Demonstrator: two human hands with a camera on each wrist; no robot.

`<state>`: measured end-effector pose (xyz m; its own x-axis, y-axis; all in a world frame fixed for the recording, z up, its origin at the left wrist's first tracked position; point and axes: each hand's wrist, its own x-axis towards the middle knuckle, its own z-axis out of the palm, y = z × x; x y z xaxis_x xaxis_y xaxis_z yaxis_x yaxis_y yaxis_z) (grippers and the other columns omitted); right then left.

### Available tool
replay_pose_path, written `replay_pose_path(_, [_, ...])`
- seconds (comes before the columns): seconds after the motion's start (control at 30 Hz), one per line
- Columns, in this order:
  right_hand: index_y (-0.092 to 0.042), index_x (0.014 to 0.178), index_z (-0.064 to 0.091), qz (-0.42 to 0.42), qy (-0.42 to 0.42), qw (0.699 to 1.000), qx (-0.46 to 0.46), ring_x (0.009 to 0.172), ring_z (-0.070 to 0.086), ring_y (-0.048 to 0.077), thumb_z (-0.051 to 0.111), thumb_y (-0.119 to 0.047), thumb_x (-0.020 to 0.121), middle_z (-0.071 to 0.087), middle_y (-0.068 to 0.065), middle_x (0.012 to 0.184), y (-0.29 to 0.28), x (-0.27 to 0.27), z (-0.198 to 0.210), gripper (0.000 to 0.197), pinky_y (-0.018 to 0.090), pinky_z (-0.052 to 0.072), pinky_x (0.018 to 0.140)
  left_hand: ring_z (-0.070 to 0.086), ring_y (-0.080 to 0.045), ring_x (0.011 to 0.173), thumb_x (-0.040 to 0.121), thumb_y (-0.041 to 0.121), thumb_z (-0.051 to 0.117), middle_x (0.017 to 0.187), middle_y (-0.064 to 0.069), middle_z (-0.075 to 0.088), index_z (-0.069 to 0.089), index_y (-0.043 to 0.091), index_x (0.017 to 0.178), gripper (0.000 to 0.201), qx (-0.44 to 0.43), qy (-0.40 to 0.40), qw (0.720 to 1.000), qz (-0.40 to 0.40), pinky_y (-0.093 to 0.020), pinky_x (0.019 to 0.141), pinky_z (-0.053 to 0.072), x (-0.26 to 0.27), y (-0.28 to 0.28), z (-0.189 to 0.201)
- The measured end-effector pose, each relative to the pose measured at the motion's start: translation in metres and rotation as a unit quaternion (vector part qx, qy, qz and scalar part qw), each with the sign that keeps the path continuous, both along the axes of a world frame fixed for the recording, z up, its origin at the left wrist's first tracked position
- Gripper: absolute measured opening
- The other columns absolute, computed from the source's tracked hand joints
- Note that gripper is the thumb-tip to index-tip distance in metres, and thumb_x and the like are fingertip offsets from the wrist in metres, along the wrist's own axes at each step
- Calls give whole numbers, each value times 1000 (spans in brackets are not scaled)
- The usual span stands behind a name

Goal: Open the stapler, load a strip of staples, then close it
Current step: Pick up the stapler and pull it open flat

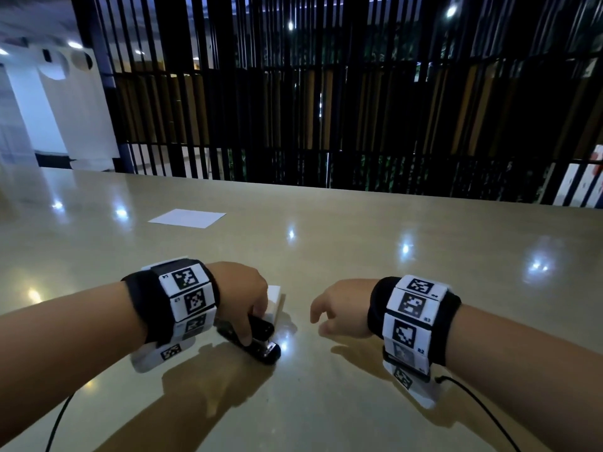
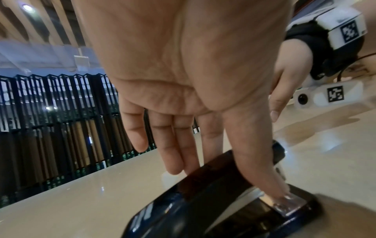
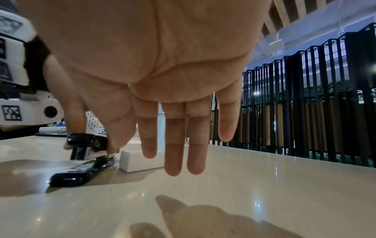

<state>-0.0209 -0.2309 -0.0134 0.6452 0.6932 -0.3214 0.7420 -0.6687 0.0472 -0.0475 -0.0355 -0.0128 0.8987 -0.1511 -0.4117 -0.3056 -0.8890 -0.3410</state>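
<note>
Stapler point(image 1: 253, 340) first, in the head view: it lies on the table point(image 1: 359, 256) just in front of a small white box point(image 1: 275, 300), and your left hand point(image 1: 243, 296) reaches down onto it while your right hand point(image 1: 341, 308) hovers empty, fingers loosely apart, well to its right. From the left wrist, your thumb presses the base and your fingers reach over the dark top; whether they clamp it is hard to tell. From the right wrist, the top looks slightly raised, so opening seems under way; next, swing it fully back. No brand is readable; only the wristband tags show.
</note>
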Motion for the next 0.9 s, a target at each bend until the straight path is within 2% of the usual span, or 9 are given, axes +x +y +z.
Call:
replay_pose_path(0.13, [-31, 132, 52, 2, 15, 1000, -12, 118, 53, 20, 44, -41, 96, 56, -3, 133, -20, -13, -6, 38, 30, 37, 89, 56, -18, 77, 74, 53, 69, 91, 4, 67, 69, 23, 103, 42, -38, 1, 999, -30, -30, 67, 45, -2, -32, -1])
replay_pose_path(0.23, [-31, 131, 53, -5, 21, 999, -27, 116, 54, 20, 45, -40, 96, 58, -3, 131, -33, -21, -10, 37, 29, 35, 85, 53, -18, 76, 74, 53, 69, 85, 6, 60, 67, 25, 103, 41, -47, -11, 997, -68, -32, 70, 48, 1, -62, -1])
replay_pose_path(0.33, [-28, 128, 55, -20, 27, 999, -33, 109, 57, 22, 45, -36, 96, 62, 0, 125, -51, -26, -10, 35, 31, 40, 83, 54, -21, 77, 74, 54, 69, 96, 1, 68, 65, 25, 104, 43, -46, -24, 993, -102, -33, 70, 48, 8, -90, -2])
replay_pose_path(0.4, [-28, 130, 55, -35, 27, 999, -32, 110, 57, 23, 44, -36, 96, 62, 1, 125, -65, -28, -10, 36, 34, 44, 89, 54, -21, 77, 74, 54, 69, 98, 0, 68, 64, 24, 106, 44, -42, -25, 991, -121, -32, 68, 47, 12, -108, -1])
replay_pose_path(0.53, [-32, 134, 51, -81, 33, 995, -42, 119, 52, 21, 45, -37, 95, 55, -3, 135, -95, -32, -12, 39, 37, 43, 100, 56, -22, 77, 76, 55, 67, 94, -1, 67, 63, 22, 106, 44, -39, -24, 986, -159, -31, 65, 46, 21, -139, -2])
replay_pose_path(0.7, [-32, 132, 53, -109, 29, 992, -50, 117, 54, 20, 45, -33, 96, 56, -5, 134, -121, -32, -16, 37, 34, 43, 99, 58, -22, 75, 79, 53, 65, 94, -3, 69, 65, 19, 105, 44, -40, -42, 976, -211, -27, 56, 39, 28, -171, -5])
replay_pose_path(0.83, [-31, 134, 51, -120, 37, 990, -63, 118, 54, 22, 44, -29, 97, 56, -5, 135, -136, -31, -17, 38, 35, 44, 99, 53, -21, 78, 78, 51, 66, 101, 0, 68, 61, 24, 115, 46, -52, -54, 967, -243, -29, 62, 38, 32, -190, -6])
replay_pose_path(0.9, [-30, 134, 51, -118, 36, 990, -73, 116, 55, 24, 44, -24, 97, 57, -3, 134, -142, -32, -17, 39, 36, 45, 97, 52, -21, 78, 79, 51, 66, 102, 0, 68, 61, 23, 116, 46, -52, -60, 964, -252, -29, 62, 37, 34, -197, -6])
